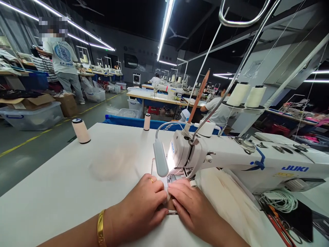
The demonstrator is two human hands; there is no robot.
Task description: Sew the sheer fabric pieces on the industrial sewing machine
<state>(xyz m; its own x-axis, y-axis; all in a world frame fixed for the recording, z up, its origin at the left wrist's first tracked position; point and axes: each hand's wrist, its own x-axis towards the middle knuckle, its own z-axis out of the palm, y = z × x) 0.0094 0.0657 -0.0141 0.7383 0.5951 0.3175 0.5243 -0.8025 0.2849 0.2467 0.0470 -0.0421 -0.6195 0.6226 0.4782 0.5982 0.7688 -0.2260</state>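
Note:
At the needle end of a white sewing machine (pixel 180 149), my two hands work close together, low in the middle of the view. Curled fingers close my left hand (pixel 145 204) on a small piece of thin pale fabric (pixel 169 196), just left of the presser foot (pixel 171 178). Over the same piece, from the right, my right hand (pixel 192 202) lies with fingers pressed together, its fingertips beside the foot. Most of the fabric is hidden under the fingers. A lit lamp (pixel 160 159) hangs just above the left knuckles.
Sheer pale fabric (pixel 226 192) lies beneath the machine arm, and a blurred pale patch (pixel 113 161) is on the white table (pixel 64 185). Peach thread cones (pixel 81 131) stand at the far edge. Scissors (pixel 282 226) and coiled cord (pixel 279 200) lie right. A person (pixel 63 61) stands far left.

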